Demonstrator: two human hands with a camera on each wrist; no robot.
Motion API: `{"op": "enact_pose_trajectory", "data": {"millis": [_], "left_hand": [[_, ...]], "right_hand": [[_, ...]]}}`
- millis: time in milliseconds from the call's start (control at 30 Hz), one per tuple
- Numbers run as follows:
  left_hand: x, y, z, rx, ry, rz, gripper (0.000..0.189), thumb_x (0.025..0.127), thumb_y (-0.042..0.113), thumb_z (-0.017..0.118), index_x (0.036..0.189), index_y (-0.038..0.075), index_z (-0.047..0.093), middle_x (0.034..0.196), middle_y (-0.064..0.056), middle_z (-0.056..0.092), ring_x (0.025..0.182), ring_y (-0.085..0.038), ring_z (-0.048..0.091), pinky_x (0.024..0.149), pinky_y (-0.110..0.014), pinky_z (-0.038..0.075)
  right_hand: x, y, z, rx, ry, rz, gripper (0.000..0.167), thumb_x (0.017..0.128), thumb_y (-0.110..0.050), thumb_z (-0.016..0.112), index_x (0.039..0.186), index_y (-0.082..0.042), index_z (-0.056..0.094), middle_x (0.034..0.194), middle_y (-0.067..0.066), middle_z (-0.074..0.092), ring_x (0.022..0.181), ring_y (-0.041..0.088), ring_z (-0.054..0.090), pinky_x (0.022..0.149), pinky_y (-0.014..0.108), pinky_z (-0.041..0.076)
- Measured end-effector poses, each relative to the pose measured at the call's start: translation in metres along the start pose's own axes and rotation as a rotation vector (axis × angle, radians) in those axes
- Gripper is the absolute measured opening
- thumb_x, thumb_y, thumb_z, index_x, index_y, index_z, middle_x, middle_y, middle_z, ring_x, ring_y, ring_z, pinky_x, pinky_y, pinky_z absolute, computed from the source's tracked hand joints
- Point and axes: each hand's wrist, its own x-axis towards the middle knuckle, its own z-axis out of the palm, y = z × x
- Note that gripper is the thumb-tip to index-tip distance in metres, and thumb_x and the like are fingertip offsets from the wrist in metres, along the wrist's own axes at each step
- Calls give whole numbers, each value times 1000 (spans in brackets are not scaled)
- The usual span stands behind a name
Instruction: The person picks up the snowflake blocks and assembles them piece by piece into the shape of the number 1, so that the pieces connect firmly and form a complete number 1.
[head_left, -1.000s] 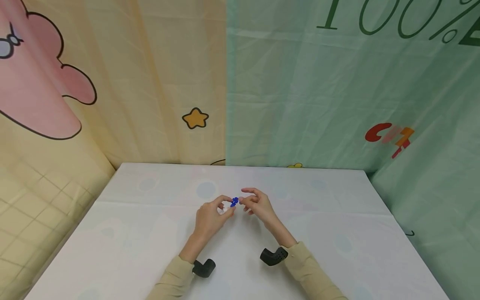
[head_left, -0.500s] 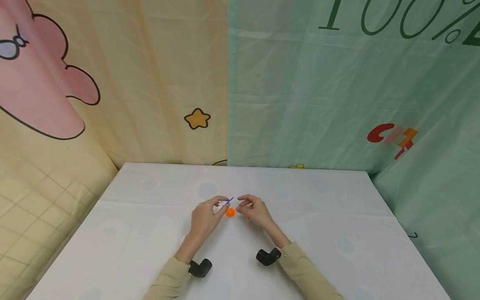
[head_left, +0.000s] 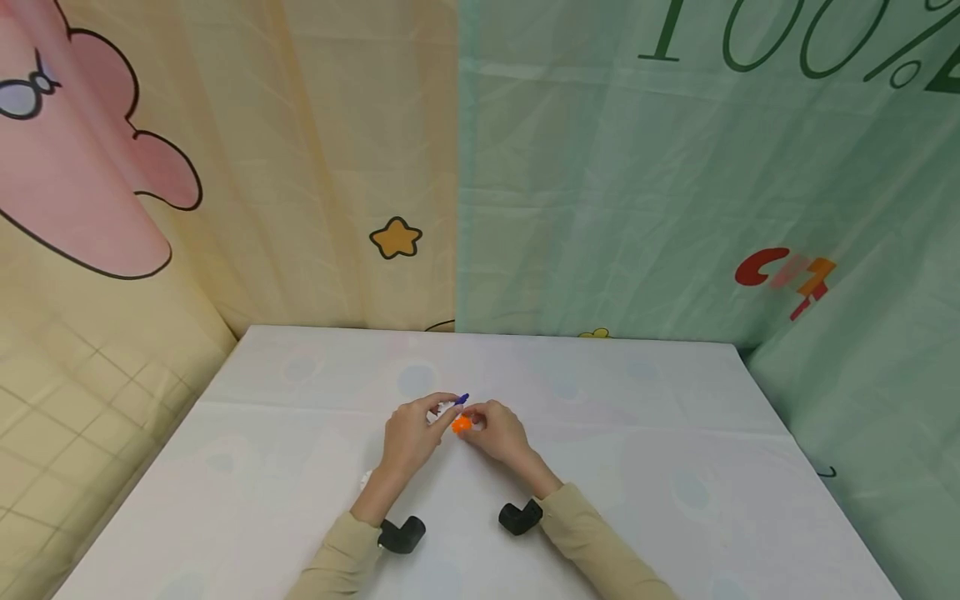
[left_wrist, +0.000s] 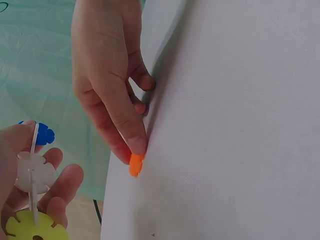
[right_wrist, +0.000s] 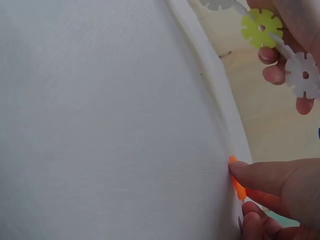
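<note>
My left hand (head_left: 408,433) pinches a blue notched disc (head_left: 462,400) between thumb and fingertips. That disc belongs to a chain of interlocking snowflake discs hanging beside the palm: a white disc (left_wrist: 44,172) follows the blue one, then a yellow disc (left_wrist: 22,222), with more white pieces slotted edge-on between them. Thumb and index finger of my right hand (head_left: 501,432) pinch an orange snowflake disc (head_left: 461,425) close over the tabletop, just below and in front of the left fingertips. Its middle is partly covered by the right thumb in the right wrist view.
A white cloth covers the table (head_left: 637,467), its far edge near the printed curtains (head_left: 600,208). Black wrist cameras (head_left: 405,536) sit at both sleeve cuffs. A bit of white chain (head_left: 365,479) shows behind the left wrist.
A second ago the right fingers were at the blue disc in the left hand. They have since come away, moved down and left, and taken hold of the orange disc on the table.
</note>
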Motion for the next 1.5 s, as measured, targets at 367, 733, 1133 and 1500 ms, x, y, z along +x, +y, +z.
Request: {"op": "enact_pose_trajectory", "data": {"millis": [367,733,1133,1500], "left_hand": [[-2,0,3,-27,-1,-29,20,89,31,69,103,18,72,84,-6,67,42,-1,46,43,-21,33],[-1,3,7,-33,-20,-74,14,87,29,69,94,17,71,86,-5,68,50,-8,41,46,-22,32],[-2,10,15,-85,-67,-3,13,90,31,67,87,19,64,70,3,63,45,-4,46,42,-20,33],[-3,16,13,-73,-76,45,11,91,31,66,88,20,66,70,3,65,44,-2,46,42,-20,33]], "right_hand": [[-7,7,-10,177,-6,-22,16,83,-10,73,97,-5,65,84,7,69,67,9,54,61,21,45],[-11,13,-30,372,56,3,24,91,-4,59,114,-4,66,81,11,60,53,12,54,48,21,47],[-17,-6,-51,503,204,9,24,90,-8,65,113,-4,67,86,27,65,61,32,61,50,17,47],[-18,-8,-57,465,173,12,21,93,-10,62,111,-4,70,83,20,67,55,12,55,52,19,48]]}}
